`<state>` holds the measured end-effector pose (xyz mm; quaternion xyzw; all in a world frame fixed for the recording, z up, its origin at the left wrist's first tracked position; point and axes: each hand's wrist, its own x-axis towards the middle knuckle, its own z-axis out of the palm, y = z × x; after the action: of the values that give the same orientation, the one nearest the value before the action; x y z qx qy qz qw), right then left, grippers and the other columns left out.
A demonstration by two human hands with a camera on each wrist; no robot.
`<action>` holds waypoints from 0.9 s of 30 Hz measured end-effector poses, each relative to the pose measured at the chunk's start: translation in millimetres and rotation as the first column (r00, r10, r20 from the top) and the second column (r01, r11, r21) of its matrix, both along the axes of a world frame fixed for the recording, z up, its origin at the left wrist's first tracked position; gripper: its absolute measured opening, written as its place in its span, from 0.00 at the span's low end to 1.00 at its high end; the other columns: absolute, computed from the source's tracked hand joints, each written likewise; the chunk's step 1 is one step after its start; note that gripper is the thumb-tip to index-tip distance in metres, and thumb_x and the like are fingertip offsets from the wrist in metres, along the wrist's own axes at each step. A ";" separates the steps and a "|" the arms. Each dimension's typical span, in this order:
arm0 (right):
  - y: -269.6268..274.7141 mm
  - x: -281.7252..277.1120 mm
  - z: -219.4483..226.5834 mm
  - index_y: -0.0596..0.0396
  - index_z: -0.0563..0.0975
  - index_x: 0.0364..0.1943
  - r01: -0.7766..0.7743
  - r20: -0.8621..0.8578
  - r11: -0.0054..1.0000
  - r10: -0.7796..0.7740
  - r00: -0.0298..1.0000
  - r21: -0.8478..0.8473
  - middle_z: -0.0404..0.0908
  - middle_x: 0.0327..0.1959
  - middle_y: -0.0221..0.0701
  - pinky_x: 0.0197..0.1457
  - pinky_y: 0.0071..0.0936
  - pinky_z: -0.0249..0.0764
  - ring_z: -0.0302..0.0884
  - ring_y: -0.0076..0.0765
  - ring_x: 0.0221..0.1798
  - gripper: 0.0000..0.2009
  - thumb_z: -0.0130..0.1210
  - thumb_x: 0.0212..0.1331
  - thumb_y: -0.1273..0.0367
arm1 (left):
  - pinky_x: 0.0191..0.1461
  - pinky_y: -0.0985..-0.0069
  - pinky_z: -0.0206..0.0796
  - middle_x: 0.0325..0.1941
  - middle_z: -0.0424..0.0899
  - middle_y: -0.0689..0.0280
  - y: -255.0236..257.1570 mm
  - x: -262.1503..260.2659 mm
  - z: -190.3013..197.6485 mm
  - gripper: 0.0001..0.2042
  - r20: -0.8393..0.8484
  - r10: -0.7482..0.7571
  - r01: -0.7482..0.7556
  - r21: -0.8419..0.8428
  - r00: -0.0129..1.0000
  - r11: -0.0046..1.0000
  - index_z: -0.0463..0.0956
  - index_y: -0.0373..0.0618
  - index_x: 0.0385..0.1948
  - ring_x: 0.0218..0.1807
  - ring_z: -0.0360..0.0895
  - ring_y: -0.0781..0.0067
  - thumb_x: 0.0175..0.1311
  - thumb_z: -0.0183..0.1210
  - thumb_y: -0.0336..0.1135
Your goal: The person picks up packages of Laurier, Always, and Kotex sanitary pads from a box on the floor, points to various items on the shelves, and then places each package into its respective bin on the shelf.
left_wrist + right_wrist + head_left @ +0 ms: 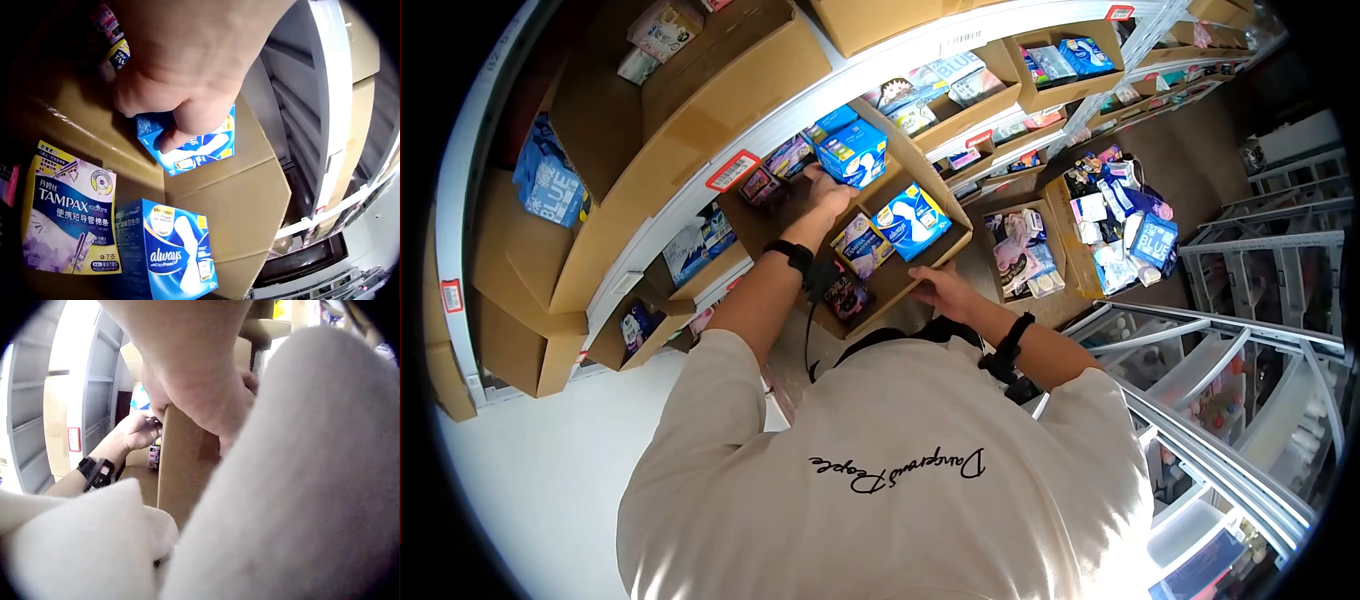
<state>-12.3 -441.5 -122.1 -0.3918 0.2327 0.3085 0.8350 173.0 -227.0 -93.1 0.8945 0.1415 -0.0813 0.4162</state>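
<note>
An open cardboard box (887,290) juts out from the shelf at chest height, with packs inside. My left hand (827,192) reaches into it; in the left wrist view that hand (181,94) pinches a blue Always pack (215,147) between thumb and fingers. Below it stand a second Always pack (181,250) and a purple-and-yellow Tampax pack (72,215), side by side. My right hand (945,292) grips the box's near wall, and in the right wrist view the hand (200,394) lies over the top edge of the cardboard wall (178,469), its fingers partly hidden.
Shelves with cardboard boxes of packs run along the left and top, with a red-framed label (733,171) on the shelf edge. Two filled boxes stand on the floor at the right, a small one (1025,255) and a larger one (1120,225). Clear drawers (1220,390) line the right.
</note>
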 end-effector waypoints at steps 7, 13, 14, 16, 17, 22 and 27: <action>-9.6 4.3 -5.5 0.48 0.48 0.59 -0.080 0.008 0.997 0.079 0.997 0.017 0.64 0.62 0.39 0.69 0.49 0.66 0.69 0.44 0.63 0.38 0.66 0.53 0.69 | 0.55 0.69 0.72 0.52 0.81 0.52 21.4 31.0 -77.3 0.35 -0.030 0.134 -0.134 0.004 0.990 0.991 0.62 0.37 0.57 0.54 0.80 0.59 0.46 0.73 0.30; -10.6 5.5 -6.8 0.46 0.48 0.59 -0.118 -0.029 0.992 0.119 0.992 0.039 0.64 0.62 0.37 0.68 0.47 0.65 0.69 0.42 0.64 0.38 0.66 0.53 0.69 | 0.39 0.71 0.77 0.44 0.86 0.58 2.3 29.5 -40.5 0.22 -0.112 0.099 -0.099 0.008 0.989 0.995 0.79 0.38 0.45 0.41 0.84 0.71 0.45 0.73 0.27; -11.5 6.1 -4.0 0.46 0.48 0.59 -0.117 -0.037 0.993 0.118 0.992 0.032 0.65 0.62 0.36 0.68 0.47 0.65 0.68 0.41 0.64 0.38 0.67 0.53 0.69 | 0.40 0.70 0.76 0.41 0.86 0.58 -0.8 25.9 -36.0 0.19 -0.082 0.104 -0.102 0.026 0.991 0.994 0.81 0.38 0.42 0.42 0.84 0.69 0.46 0.74 0.30; -12.6 7.9 -2.9 0.46 0.48 0.59 -0.115 -0.044 0.993 0.116 0.992 0.024 0.65 0.62 0.36 0.68 0.46 0.65 0.68 0.41 0.64 0.38 0.67 0.53 0.69 | 0.41 0.70 0.76 0.39 0.87 0.57 -3.5 18.6 -21.8 0.17 -0.051 0.107 -0.105 0.042 0.993 0.994 0.83 0.38 0.38 0.42 0.84 0.68 0.46 0.74 0.33; -12.6 8.4 -3.7 0.45 0.49 0.60 -0.114 -0.045 0.993 0.115 0.992 0.026 0.66 0.62 0.35 0.68 0.46 0.64 0.67 0.40 0.65 0.38 0.67 0.53 0.69 | 0.47 0.67 0.74 0.41 0.87 0.54 -3.2 13.7 -12.8 0.18 -0.113 0.002 0.002 0.030 0.994 1.000 0.84 0.38 0.38 0.45 0.84 0.62 0.48 0.73 0.39; -17.5 8.7 4.7 0.45 0.53 0.61 -0.151 0.004 0.985 0.151 0.988 0.083 0.66 0.62 0.32 0.68 0.47 0.64 0.66 0.40 0.65 0.37 0.67 0.53 0.69 | 0.52 0.64 0.72 0.42 0.86 0.49 -2.8 -12.9 18.5 0.24 -0.522 -0.338 0.479 0.158 0.783 0.864 0.83 0.35 0.39 0.48 0.83 0.55 0.55 0.64 0.52; -18.2 9.0 -10.6 0.45 0.56 0.61 -0.105 0.045 0.989 0.101 0.994 0.101 0.66 0.63 0.31 0.67 0.45 0.65 0.67 0.39 0.64 0.36 0.69 0.53 0.68 | 0.47 0.62 0.71 0.38 0.85 0.50 -5.2 -48.1 18.1 0.21 -0.484 -0.590 0.695 0.055 0.646 0.717 0.81 0.32 0.39 0.41 0.82 0.55 0.63 0.54 0.46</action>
<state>-3.3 -459.7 -132.7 -0.3658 0.1794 0.3551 0.8414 124.9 -232.2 -75.0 0.8864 -0.0901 -0.4037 0.2079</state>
